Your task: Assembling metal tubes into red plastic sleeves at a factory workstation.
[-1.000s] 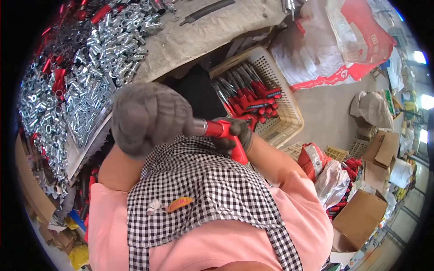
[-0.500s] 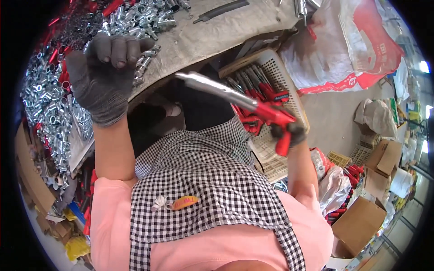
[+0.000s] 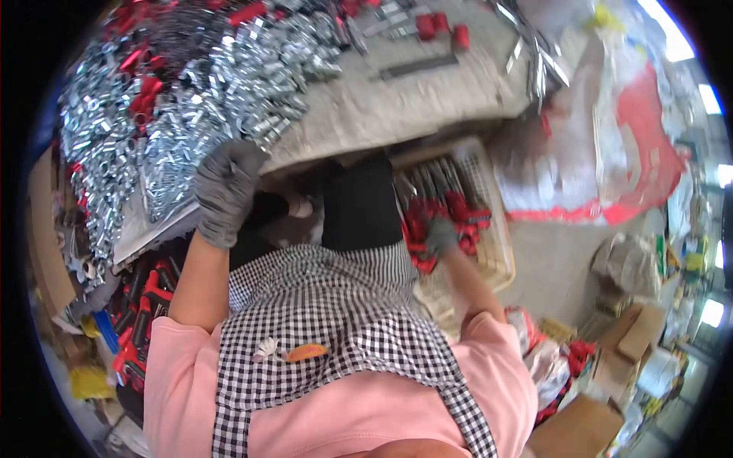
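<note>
My left hand [image 3: 227,192], in a dark grey glove, is at the table's front edge beside a heap of small shiny metal sleeves [image 3: 229,95]. Its fingers curl inward; whatever they may hold is hidden. Low on the right, my gloved right hand [image 3: 441,235] reaches into a cream plastic basket [image 3: 500,229]. It rests on red-handled tools with silver tubes [image 3: 458,206] lying there. Its fingers are hidden and blurred among the red handles, so its grip does not show.
A cloth-covered table [image 3: 359,114] spans the front, bearing a dark flat bar [image 3: 418,67] and red pieces [image 3: 435,27]. A large white-and-red sack [image 3: 611,153] stands right of the basket. Black-and-red handled tools [image 3: 145,305] lie at lower left; cardboard boxes [image 3: 576,427] stand lower right.
My right hand has lowered a red-handled tool with a silver tube from mid-air into the basket. My left hand has moved right and nearer, from over the metal sleeves to the table edge.
</note>
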Demonstrator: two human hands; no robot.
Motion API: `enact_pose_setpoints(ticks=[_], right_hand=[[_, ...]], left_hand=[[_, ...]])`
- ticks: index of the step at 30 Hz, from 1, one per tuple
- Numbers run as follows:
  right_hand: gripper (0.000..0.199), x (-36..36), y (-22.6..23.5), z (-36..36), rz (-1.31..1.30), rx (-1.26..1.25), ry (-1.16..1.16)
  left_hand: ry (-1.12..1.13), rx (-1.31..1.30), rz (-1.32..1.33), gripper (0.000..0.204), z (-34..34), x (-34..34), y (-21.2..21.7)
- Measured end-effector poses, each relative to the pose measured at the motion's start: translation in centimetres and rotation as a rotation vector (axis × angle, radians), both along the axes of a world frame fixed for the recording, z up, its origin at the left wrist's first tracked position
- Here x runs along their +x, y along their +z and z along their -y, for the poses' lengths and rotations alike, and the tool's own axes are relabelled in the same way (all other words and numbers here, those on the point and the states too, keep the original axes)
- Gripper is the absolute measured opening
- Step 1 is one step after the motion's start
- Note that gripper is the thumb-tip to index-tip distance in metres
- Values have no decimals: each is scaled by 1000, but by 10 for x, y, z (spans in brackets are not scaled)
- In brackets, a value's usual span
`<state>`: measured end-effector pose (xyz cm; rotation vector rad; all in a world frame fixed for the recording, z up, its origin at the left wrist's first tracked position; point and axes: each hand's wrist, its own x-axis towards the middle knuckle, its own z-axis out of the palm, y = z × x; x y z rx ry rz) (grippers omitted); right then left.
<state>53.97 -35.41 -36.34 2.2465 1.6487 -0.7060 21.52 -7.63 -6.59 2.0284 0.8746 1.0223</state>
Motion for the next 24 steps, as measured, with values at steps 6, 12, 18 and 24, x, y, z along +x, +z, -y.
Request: enact_pose_setpoints(ticks=[6, 12, 18, 24], right_hand=[[72, -32, -56, 28, 76, -409, 13], [45, 53, 64, -56, -37, -327, 97], [31, 42, 316, -205, -905, 659, -199], [34, 49, 296, -394, 94, 859, 97]], left_hand=[[115, 348, -302, 11, -5, -22, 10], [179, 446, -287, 6, -17, -45, 6], [277, 463, -153, 13, -26, -40, -7], [255, 541, -123, 14, -27, -51, 1]])
